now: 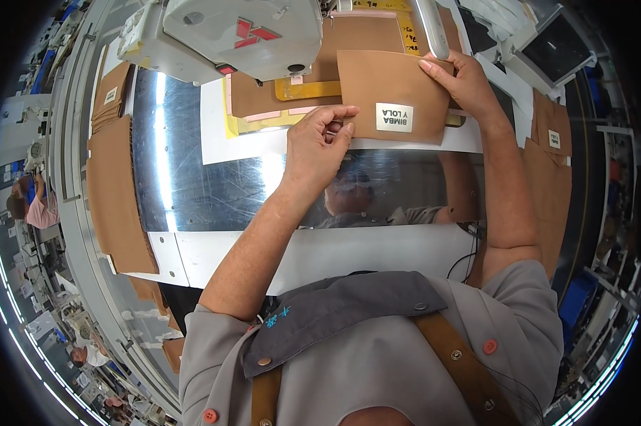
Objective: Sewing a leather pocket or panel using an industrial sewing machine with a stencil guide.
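My right hand (pixel 462 85) pinches the top right corner of a brown rectangular panel (pixel 359 85) with a cream printed label (pixel 394 117). My left hand (pixel 324 142) is closed at that panel's lower left edge, thumb and fingertips gripping it. Behind the panel lies a yellow template (pixel 306 88) with other brown pieces (pixel 253 96) and pale pink strips, on a white sheet (pixel 219 142). A grey machine head (pixel 231 35) overhangs the upper left of the template, and a pale bar (pixel 430 28) stands just above my right hand.
A shiny metal bed (pixel 192 192) spans the front. Stacks of brown panels lie at left (pixel 118 192) and right (pixel 551 177). A small screen (pixel 553 44) sits at upper right. Two other people (pixel 42 206) (pixel 93 355) are at the far left among machines.
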